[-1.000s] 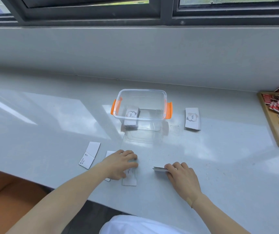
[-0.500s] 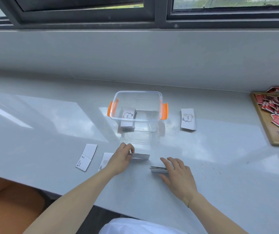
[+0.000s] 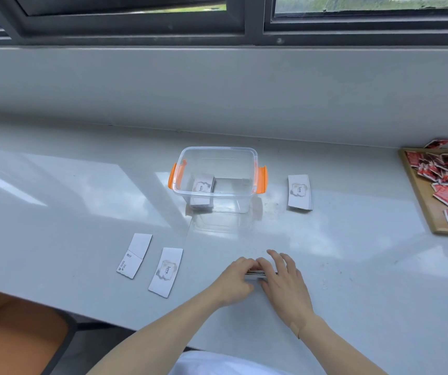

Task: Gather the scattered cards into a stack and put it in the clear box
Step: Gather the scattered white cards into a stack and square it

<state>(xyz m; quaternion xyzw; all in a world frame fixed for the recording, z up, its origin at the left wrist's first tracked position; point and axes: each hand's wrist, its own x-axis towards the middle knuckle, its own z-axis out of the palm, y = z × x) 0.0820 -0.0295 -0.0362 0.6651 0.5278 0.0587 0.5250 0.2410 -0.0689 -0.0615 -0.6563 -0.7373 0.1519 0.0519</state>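
A thin stack of white cards (image 3: 255,273) lies on the grey counter, pinched between my left hand (image 3: 235,280) on its left side and my right hand (image 3: 282,277) on its right side. Both hands cover most of the stack. Two loose cards lie to the left: a face-up "love" card (image 3: 166,272) and a face-down card (image 3: 134,255). Another small pile of cards (image 3: 299,192) lies right of the clear box (image 3: 244,155), which has orange handles and holds a card stack (image 3: 202,189) in its left half.
A wooden tray (image 3: 423,201) with several red packets sits at the far right. The counter's front edge runs near my arms, with an orange seat (image 3: 14,331) below at left. A grey wall and window frame rise behind the box.
My left hand lifted a card from the counter, carried it right and brought it onto the stack under my right hand. Both hands now close on the stack.
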